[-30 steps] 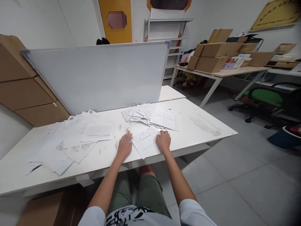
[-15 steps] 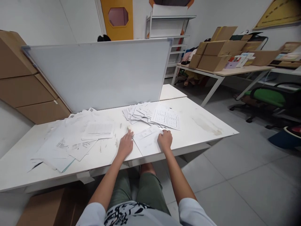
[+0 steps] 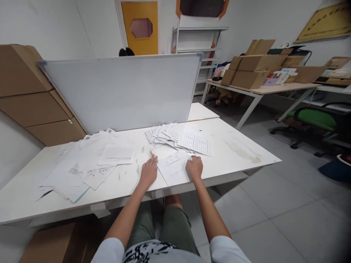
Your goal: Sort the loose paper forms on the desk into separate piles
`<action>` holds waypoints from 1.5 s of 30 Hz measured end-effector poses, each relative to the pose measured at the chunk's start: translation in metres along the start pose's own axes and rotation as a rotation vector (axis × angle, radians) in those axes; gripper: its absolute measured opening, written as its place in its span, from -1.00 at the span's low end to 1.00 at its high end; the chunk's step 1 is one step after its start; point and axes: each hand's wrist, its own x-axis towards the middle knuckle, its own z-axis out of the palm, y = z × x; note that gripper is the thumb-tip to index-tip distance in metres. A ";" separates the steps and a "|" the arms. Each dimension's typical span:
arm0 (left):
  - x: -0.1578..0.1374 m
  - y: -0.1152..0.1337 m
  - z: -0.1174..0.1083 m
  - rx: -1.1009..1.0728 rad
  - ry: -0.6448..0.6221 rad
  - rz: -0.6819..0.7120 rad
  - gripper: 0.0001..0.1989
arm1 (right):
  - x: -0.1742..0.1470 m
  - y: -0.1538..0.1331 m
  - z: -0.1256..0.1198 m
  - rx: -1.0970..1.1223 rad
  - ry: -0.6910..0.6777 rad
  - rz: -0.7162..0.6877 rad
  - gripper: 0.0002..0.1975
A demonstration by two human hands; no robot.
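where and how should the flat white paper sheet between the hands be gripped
Likely by its near corner, from the near side, pinched above and below: the flat white paper sheet is thin, and that corner lies close to the front edge of the white table.

Even, cool light fills the room, leaving dark shadow beneath the table (image 3: 219,140). Print on the near sheet (image 3: 175,171) looks pale and too soft to read. Wide-angle distortion slants the stacked cartons (image 3: 24,71); the yellow sign (image 3: 323,23) blurs near darkened right corners.
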 end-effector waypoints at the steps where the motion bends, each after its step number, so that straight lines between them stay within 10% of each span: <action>1: 0.000 0.000 0.000 0.006 -0.005 0.000 -0.44 | 0.000 0.000 0.000 0.009 0.003 -0.003 -0.60; 25: -0.006 -0.004 -0.002 0.020 0.030 0.100 -0.48 | -0.001 0.007 0.002 0.193 0.005 0.029 -0.59; 38: -0.018 -0.004 0.001 -0.048 0.110 0.112 -0.55 | 0.000 0.016 -0.013 0.799 0.228 0.292 -0.62; 45: -0.018 -0.002 -0.004 -0.092 0.114 0.105 -0.58 | 0.009 -0.060 -0.015 1.155 0.139 0.298 -0.71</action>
